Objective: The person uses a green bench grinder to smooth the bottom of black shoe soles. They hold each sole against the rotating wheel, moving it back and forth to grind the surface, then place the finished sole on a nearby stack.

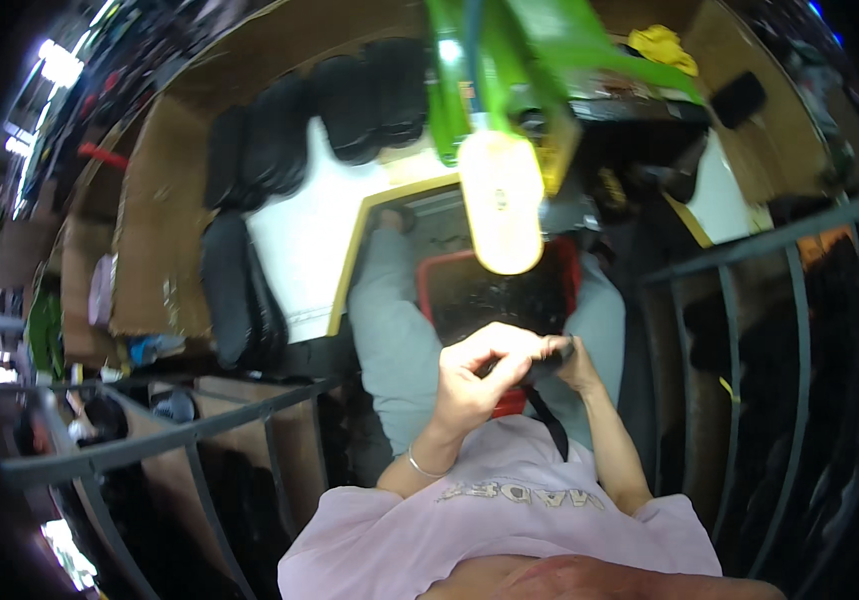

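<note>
Above my lap, my left hand [477, 378] is closed, thumb and fingers pinching a small dark piece [552, 362]. My right hand [580, 368] meets it from the other side, fingers closed around the same piece. Blur and the fingers hide its exact kind. A black strip [548, 420] hangs below the hands across my shirt; whether it joins the piece I cannot tell. Just beyond the hands, between my knees, stands a red-rimmed bin [425, 290] with dark contents. A bright yellow-white lamp [502, 200] hangs over the bin.
Black sole-shaped pieces [365, 105] line the white, yellow-edged tabletop [300, 240], with more at its left side. Cardboard walls [165, 220] surround it. Green plastic [580, 45] and a yellow cloth [663, 48] lie at the back. Metal rails [190, 430] flank me on both sides.
</note>
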### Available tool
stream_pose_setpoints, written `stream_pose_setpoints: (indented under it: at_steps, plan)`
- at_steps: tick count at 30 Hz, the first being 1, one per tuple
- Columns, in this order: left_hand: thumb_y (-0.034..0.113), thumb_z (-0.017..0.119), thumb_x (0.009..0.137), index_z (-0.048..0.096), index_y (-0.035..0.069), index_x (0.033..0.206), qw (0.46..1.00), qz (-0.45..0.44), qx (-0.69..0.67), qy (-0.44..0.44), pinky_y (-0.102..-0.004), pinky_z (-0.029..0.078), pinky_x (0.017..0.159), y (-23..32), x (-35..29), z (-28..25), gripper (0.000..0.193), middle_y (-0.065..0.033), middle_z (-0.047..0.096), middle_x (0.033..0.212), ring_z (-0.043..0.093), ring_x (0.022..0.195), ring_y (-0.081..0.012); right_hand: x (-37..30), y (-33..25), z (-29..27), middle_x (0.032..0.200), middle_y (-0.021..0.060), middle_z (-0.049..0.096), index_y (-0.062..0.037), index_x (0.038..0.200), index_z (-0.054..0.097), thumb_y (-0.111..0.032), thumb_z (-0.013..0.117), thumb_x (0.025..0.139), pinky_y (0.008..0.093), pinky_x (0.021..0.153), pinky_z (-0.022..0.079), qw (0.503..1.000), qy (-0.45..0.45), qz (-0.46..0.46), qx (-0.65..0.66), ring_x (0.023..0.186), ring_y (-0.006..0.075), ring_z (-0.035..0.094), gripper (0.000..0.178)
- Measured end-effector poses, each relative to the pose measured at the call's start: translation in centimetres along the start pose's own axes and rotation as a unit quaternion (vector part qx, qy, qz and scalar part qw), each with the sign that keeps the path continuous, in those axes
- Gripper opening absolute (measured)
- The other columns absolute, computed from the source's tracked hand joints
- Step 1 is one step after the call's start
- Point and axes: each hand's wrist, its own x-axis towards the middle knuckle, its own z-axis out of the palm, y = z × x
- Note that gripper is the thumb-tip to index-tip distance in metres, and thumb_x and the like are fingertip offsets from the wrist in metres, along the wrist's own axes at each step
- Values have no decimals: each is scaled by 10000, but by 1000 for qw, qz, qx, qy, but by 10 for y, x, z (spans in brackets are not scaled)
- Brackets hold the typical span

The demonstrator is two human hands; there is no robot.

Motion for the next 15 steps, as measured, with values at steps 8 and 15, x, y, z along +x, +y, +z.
stream_pose_setpoints:
  at_steps: [8, 15]
  plan:
    - [97, 715, 848, 680, -54, 981, 994, -31, 82, 59, -249, 499, 757, -68, 65, 49, 205, -40, 686, 871, 599, 799, -85, -36, 28, 18, 1279, 70, 554, -46, 1347, 479, 120, 731, 693, 346, 1018, 431, 939, 26, 32, 341, 1177, 203, 535, 720]
    - [6, 702, 847, 681, -64, 983, 994, -17, 70, 86, -220, 482, 711, -62, 78, 30, 155, -47, 683, 872, 596, 764, -85, -50, 2, 34, 1305, 120, 552, 20, 1319, 500, 149, 675, 703, 353, 1000, 450, 934, 28, -8, 355, 1164, 230, 555, 653]
